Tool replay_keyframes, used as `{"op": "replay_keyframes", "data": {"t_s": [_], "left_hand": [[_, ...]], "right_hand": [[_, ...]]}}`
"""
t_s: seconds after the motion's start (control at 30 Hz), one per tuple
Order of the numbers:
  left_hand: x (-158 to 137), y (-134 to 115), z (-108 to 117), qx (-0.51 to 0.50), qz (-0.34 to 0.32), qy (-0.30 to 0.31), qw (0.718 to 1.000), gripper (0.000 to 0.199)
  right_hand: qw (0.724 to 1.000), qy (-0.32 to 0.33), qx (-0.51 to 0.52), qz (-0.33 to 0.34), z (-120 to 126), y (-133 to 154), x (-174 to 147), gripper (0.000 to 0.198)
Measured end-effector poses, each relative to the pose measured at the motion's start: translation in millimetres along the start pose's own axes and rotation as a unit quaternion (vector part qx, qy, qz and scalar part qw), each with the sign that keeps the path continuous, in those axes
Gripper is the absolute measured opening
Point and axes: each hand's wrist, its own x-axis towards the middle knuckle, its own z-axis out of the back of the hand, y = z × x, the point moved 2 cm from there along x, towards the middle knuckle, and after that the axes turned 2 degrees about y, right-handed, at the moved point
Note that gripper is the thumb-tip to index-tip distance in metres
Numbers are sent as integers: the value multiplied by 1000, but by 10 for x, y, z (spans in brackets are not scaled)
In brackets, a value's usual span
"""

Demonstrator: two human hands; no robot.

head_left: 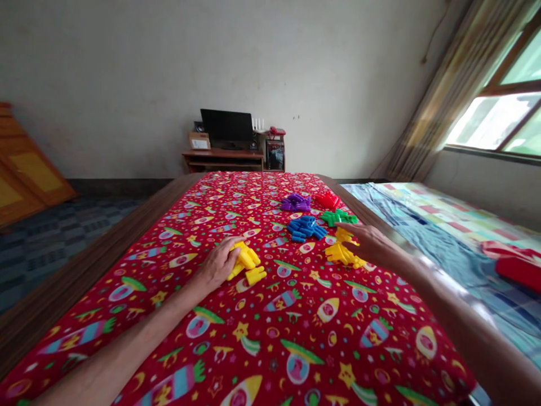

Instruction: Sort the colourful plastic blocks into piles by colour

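- While the left hand point(217, 265) rests against a small group of yellow pieces point(247, 257), its thumb and fingers are loosely curled; whether they grip one, I cannot tell.
- The right hand point(368, 241) reaches over the other yellow pile point(337, 254), fingers partly spread; a piece may be pinched near the thumb, but this is unclear.
- The step in hand looks like handling yellow pieces with both hands; the next move seems to call for parting one from its neighbours without scattering them.
- Just past the right hand lie green pieces point(339, 217) and blue pieces point(307, 228); purple pieces point(296, 202) and red pieces point(328, 199) lie farther off, on the surface's red cloth point(270, 332).
- The right fingers hide some yellow; overlapping pieces defy counting, and the frame cuts off both arms.
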Motion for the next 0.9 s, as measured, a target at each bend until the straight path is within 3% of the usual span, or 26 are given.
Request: {"op": "replay_keyframes", "data": {"t_s": [0.2, 0.37, 0.53, 0.67, 0.73, 0.83, 0.9], "left_hand": [[-9, -11, 1, 1, 15, 2, 1000, 44], [-19, -47, 24, -18, 39, 6, 999, 46], [-16, -42, 52, -55, 75, -15, 996, 50], [-14, -12, 46, -93, 104, -9, 990, 53], [-13, -1, 43, -93, 99, -8, 991, 53], [-16, -7, 55, -87, 91, -9, 992, 53], [-20, -30, 70, -83, 90, 2, 993, 53]], "right_hand": [[997, 39, 65, 2, -91, -221, -276, 46], [995, 24, 100, 12, -24, -78, -187, 40], [985, -5, 142, 94, 42, 585, 211, 31], [969, 58, 136, 198, -281, 1310, 600, 29], [969, 79, 109, 207, -513, 1586, 758, 33], [975, 86, 72, 192, -763, 1785, 908, 31], [977, 81, 69, 183, -787, 1771, 931, 28]]}}
